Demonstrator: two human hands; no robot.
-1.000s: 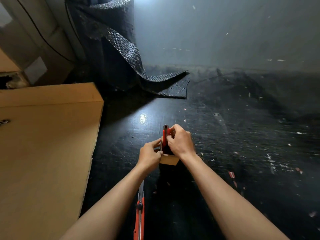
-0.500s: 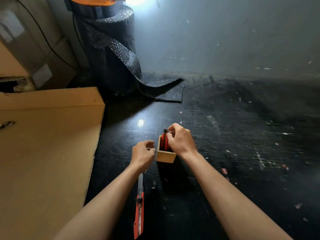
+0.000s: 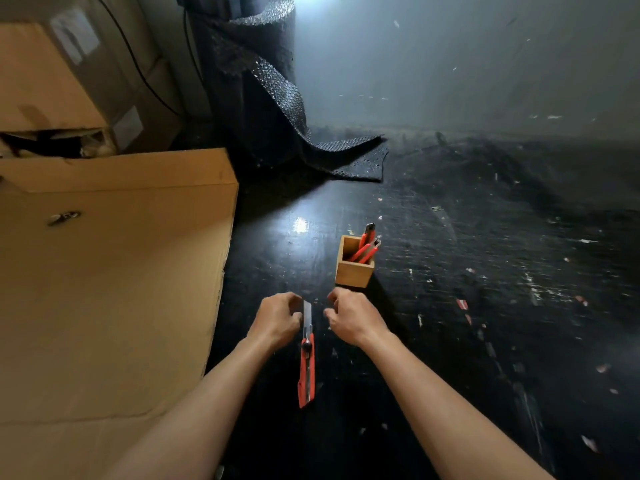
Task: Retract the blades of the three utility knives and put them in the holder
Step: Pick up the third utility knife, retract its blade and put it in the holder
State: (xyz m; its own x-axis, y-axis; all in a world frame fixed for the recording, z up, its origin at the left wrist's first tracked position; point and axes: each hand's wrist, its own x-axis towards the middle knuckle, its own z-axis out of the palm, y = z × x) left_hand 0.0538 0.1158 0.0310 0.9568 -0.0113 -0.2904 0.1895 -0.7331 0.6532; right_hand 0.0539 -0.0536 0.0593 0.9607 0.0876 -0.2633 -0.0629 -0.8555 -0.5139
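Knife number three (image 3: pixel 307 367) lies flat on the dark, scuffed surface (image 3: pixel 485 306), its long axis running almost straight away from the person, red handle nearest the body and the bare blade extended, pointing toward the wooden holder (image 3: pixel 354 268). Both hands flank the blade tip: the left hand (image 3: pixel 277 320) sits just beside it with fingers curled, seemingly touching the steel's edge, though a true grip cannot be told; the right hand (image 3: pixel 351 318) hovers loosely curled, holding nothing. Two red knives (image 3: pixel 367 245) stand in the holder, leaning right, tips up. Cardboard sheet (image 3: pixel 110 289) lies left; bubble wrap roll (image 3: pixel 263 98) stands behind
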